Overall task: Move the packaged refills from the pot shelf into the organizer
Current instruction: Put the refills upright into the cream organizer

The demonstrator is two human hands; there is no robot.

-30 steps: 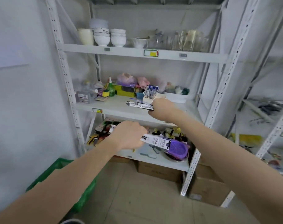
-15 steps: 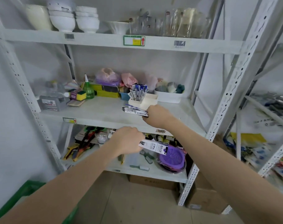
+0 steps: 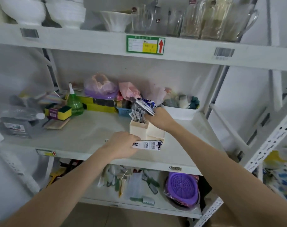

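A cream desk organizer [image 3: 153, 132] stands on the middle shelf [image 3: 83, 138], with several packaged refills [image 3: 137, 114] upright in its tall left compartment. My right hand [image 3: 160, 117] grips a refill pack [image 3: 143, 104] slanted just above that compartment. My left hand [image 3: 123, 145] holds another white refill pack [image 3: 147, 145] flat, just in front of the organizer's base. The lower pot shelf shows a purple strainer [image 3: 182, 189] and several utensils [image 3: 131, 182].
Behind the organizer are a blue basket [image 3: 124, 111], a white tub [image 3: 180, 110], a green bottle [image 3: 74, 103], sponges [image 3: 60, 112] and bagged items [image 3: 100, 86]. Bowls [image 3: 65, 12] and glass jars [image 3: 209, 17] fill the top shelf. A grey box [image 3: 16, 126] sits at the left.
The view has closed in on the middle shelf. My right hand has lifted its pack up to the organizer's top. My left hand has risen from the lower shelf to the organizer's front.
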